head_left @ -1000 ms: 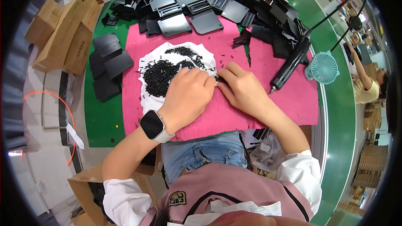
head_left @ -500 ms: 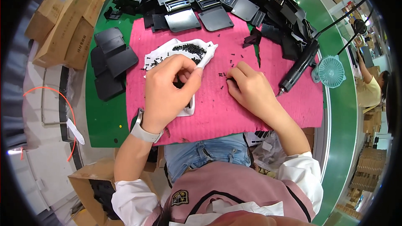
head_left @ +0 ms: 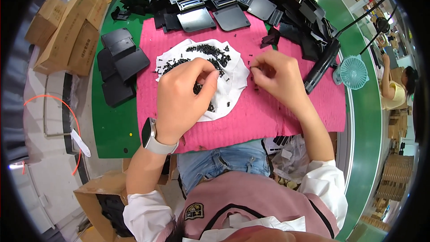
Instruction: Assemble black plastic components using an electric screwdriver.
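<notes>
A round white cloth lies spread on the pink mat, with many small black screws heaped and scattered over it. Above its left half is my left hand, fingers curled in and thumb near the index fingertip; whatever they may hold is hidden. My right hand hovers by the cloth's right edge, its thumb and fingers pinched together. I cannot make out anything between them. A few loose screws rest on the mat close to the right fingertips.
Black plastic stands are piled along the far side of the pink mat. More black plates lie stacked at left. An electric screwdriver and a small teal fan are on the right. Cardboard boxes stand left of the table.
The cloth's right side, folded up in my left fingers before, now lies flat and shows more screws. My right hand has moved slightly up and right.
</notes>
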A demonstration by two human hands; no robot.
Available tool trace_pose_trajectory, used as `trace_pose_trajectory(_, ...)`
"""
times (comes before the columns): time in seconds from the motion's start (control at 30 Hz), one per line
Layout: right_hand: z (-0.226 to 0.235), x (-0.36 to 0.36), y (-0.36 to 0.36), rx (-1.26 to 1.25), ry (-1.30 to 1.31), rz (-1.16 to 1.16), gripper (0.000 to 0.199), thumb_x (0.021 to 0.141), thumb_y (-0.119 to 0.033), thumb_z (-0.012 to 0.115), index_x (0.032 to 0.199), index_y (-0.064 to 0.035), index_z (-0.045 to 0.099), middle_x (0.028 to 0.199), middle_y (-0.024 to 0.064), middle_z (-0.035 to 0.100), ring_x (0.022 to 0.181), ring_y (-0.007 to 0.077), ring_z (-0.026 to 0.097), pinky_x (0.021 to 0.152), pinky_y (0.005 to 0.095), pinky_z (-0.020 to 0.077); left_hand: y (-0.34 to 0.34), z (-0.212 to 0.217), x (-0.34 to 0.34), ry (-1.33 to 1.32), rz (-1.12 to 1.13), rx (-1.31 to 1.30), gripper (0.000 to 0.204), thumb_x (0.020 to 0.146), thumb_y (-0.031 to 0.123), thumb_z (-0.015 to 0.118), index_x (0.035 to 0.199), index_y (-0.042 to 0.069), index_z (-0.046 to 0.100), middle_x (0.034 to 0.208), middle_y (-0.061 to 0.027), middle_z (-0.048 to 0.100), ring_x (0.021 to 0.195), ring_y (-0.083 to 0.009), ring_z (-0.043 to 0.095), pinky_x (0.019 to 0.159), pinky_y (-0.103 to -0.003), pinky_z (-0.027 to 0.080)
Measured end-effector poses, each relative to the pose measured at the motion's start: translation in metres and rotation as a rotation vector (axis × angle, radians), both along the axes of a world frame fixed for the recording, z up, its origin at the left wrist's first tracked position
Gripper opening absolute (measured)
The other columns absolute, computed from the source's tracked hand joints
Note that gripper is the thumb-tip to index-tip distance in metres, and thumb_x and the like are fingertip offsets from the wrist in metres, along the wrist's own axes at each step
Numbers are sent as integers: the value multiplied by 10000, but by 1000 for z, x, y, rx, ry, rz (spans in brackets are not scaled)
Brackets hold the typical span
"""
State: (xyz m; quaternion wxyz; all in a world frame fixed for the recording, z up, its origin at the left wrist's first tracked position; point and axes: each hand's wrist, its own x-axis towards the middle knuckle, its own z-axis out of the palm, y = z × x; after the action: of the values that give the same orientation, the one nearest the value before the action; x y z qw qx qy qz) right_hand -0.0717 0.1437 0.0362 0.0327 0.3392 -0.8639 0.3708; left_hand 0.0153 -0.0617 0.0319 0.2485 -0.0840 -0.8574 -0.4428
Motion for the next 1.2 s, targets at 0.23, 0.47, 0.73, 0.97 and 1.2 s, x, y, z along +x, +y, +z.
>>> trace_pose_trajectory(0.23,8,-15,-30,5,148,165,155,744,-16,635,895,-15,668,843,133,593,738,342,612,655,401,497,0,-4,-2,146,-233,-258,97,675,52,682,727,46,601,733,-61,533,738,-233,534,601,-337,460)
trace_pose_trajectory(0.47,10,-3,14,308,-41,145,228,725,-91,693,921,10,639,849,152,568,753,317,598,662,377,488,6,-16,-2,122,-370,-444,147,658,70,713,725,44,585,764,-44,524,760,-225,526,642,-332,447)
trace_pose_trajectory(0.73,-10,10,18,219,92,222,175,749,-99,687,862,2,599,835,129,549,722,331,588,637,406,490,8,-17,0,111,-410,-520,143,670,56,701,725,43,569,754,-54,505,747,-226,517,650,-340,436)
trace_pose_trajectory(0.97,-12,22,11,225,208,119,128,731,-13,666,851,-11,623,815,115,557,691,319,595,591,391,491,15,-18,0,119,-378,-528,119,671,20,675,746,27,583,734,-65,506,727,-232,524,632,-340,431)
trace_pose_trajectory(1.2,-11,23,10,316,332,215,62,732,-24,578,789,-1,587,757,116,519,658,296,586,561,395,489,14,-18,1,169,-379,-534,76,687,76,588,744,42,552,723,-60,506,743,-209,516,650,-320,426)
